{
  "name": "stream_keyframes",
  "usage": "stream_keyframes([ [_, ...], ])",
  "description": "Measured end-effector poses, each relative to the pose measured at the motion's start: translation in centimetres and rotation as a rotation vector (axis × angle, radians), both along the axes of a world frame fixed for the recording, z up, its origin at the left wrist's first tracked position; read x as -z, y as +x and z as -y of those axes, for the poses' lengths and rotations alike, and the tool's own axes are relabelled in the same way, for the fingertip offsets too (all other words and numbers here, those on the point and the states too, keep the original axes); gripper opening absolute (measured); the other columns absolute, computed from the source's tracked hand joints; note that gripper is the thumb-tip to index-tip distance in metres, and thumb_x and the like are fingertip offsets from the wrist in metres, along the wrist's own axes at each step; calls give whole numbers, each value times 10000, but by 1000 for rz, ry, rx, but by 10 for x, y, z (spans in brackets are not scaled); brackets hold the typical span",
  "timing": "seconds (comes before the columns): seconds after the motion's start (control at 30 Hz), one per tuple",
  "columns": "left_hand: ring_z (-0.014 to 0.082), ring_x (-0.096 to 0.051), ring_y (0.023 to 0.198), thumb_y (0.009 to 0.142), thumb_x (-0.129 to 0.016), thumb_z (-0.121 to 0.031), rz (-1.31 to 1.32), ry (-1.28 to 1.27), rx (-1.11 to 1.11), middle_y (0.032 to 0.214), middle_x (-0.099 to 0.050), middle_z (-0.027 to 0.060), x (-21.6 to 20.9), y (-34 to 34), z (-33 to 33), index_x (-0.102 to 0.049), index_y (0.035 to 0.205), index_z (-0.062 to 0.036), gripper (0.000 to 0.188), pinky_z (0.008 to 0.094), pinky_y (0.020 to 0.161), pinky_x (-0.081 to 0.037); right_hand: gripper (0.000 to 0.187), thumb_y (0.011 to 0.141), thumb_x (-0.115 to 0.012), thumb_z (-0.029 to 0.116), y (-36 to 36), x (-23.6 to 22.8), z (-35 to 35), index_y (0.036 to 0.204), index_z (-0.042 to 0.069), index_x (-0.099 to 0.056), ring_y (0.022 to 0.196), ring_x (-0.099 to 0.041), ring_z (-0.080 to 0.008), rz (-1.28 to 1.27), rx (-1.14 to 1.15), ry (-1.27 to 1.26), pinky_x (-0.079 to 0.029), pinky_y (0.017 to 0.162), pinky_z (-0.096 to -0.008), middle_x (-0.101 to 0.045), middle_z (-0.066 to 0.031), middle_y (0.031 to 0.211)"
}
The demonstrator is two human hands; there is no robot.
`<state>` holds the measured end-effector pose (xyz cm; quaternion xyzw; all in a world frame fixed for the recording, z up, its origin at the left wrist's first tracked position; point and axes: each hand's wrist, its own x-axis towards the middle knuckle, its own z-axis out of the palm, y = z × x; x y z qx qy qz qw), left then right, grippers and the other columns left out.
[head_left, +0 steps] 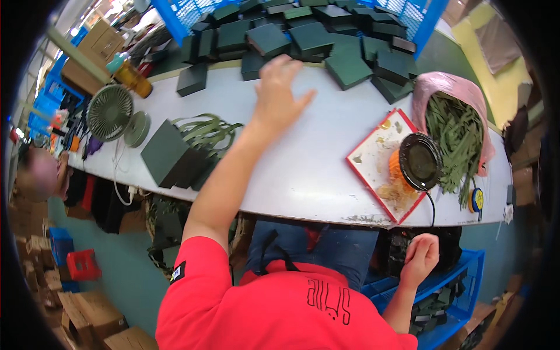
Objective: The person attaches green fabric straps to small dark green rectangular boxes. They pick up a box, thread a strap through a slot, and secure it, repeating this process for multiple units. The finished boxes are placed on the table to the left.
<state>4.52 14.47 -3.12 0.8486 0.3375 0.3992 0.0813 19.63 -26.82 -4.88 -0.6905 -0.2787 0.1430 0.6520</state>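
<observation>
My left hand (279, 96) stretches across the white table, its thumb spread and fingers apart. The fingertips are over the near edge of a pile of dark green boxes (268, 39); I cannot tell whether they touch one. My right hand (421, 256) is curled closed in front of the table's edge, and whatever lies inside the fingers, if anything, is hidden. Left of my left forearm stand some dark green boxes (166, 153) together, with loose green ribbon strips (210, 129) beside them.
On the right, a black-topped orange pot (421, 161) with a cord sits on a stained red-edged board (380, 131). A pink bag (452, 83) holds green ribbons (452, 137); a tape measure (476, 199) lies near. A green fan (111, 112) and amber bottle (133, 79) stand left.
</observation>
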Motion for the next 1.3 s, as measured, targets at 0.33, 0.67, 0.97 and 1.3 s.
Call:
stream_keyframes([
  [0.33, 512, -344, 1420, 724, -706, -783, -113, 25, -577, 1621, -290, 230, 33, 10, -212, -406, 1538, -384, 954, 655, 1084, -369, 221, 942, -668, -35, 74, -7, 40, 1154, 10, -704, 929, -706, -144, 493, 526, -271, -541, 852, -252, -713, -99, 1113],
  [0.67, 466, -478, 1299, 772, -739, -686, -226, -187, -335, 1418, -470, 284, 53, 20, -119, -467, 1524, -257, 908, 541, 1061, -431, 179, 1017, -616, 136, 143, 4, 34, 1046, -29, -677, 651, -643, -123, 375, 497, -386, -520, 631, -301, -690, -90, 757],
  [0.97, 324, -485, 1327, 804, -820, -259, 95, -199, 161, 1471, -457, 165, -18, 4, 32, -419, 1549, -174, 850, 440, 1139, -371, 269, 890, -644, 34, 208, 11, -6, 1156, 0, -668, 935, -689, -295, 550, 458, -476, -539, 823, -381, -698, -162, 1129],
  [1.3, 347, -461, 1353, 628, -862, -179, -672, -135, 467, 1613, -343, 159, -62, -44, 132, -478, 1490, -93, 947, 471, 1148, -326, 343, 901, -688, 94, 222, 11, -4, 1231, 4, -655, 894, -692, -260, 453, 406, -491, -529, 799, -357, -732, -117, 975],
])
